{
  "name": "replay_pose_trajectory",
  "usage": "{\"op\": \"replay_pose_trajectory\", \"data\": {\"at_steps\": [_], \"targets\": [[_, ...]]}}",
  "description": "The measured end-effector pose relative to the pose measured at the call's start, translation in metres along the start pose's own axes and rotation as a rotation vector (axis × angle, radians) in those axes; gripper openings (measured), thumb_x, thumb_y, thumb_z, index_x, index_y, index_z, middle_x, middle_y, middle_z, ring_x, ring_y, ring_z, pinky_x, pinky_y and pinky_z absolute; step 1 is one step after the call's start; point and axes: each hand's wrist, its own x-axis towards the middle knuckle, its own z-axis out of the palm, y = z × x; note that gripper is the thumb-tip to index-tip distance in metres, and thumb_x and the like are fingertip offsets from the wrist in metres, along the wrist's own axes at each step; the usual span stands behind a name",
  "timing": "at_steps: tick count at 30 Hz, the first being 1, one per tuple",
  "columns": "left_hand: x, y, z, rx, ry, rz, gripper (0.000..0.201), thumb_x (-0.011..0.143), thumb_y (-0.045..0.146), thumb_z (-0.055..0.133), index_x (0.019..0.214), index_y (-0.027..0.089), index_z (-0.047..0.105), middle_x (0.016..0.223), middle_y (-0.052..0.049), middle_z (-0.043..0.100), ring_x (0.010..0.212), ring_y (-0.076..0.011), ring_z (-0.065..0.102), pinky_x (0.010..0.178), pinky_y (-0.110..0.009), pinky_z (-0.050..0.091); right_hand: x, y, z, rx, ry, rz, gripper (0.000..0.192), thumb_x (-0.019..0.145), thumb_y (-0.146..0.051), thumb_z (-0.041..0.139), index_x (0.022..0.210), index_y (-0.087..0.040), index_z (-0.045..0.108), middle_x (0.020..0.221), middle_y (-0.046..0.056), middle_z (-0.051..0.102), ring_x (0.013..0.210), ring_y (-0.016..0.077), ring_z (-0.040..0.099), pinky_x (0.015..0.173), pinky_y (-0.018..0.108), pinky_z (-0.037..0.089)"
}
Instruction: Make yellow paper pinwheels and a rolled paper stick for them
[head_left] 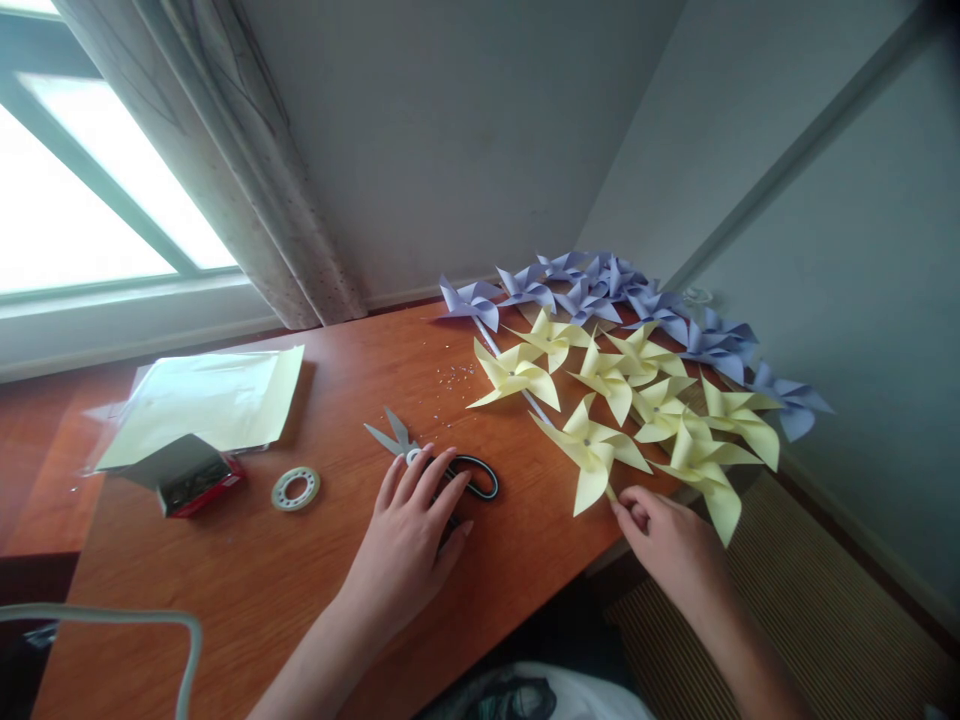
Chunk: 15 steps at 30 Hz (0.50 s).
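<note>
Fig.: left hand [411, 530] lies flat, fingers spread, on scissors [439, 460] at frame centre. Right hand [664, 530] pinches stick of nearest yellow pinwheel [591, 448], centre-right. Tape roll [295, 488], red box [196, 485] lower left; no legible writing.

Two bare forearms, no sleeves; left hand [409, 535] and right hand [667, 535] without rings or gloves

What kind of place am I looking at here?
Probably a room at home used for paper crafts: a wooden desk in a corner by a curtained window, with paper pinwheels, scissors and a tape roll.
</note>
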Motion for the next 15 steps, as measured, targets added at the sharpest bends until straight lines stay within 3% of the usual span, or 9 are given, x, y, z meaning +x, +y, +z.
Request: {"op": "replay_pose_trajectory", "data": {"at_steps": [15], "targets": [[-0.0004, 0.0002, 0.0000, -0.020, 0.009, -0.004, 0.046, 0.096, 0.031, 0.051, 0.142, 0.027, 0.053, 0.159, -0.007, 0.042, 0.148, -0.0342, 0.033, 0.120, -0.061, 0.028, 0.0037, 0.0018, -0.0073, -0.026, 0.011, -0.005, 0.021, 0.092, -0.039, 0.052, 0.093, -0.025, 0.069, 0.074, 0.002, 0.072, 0.067, 0.0206, 0.066, 0.055, 0.029, 0.036]]}}
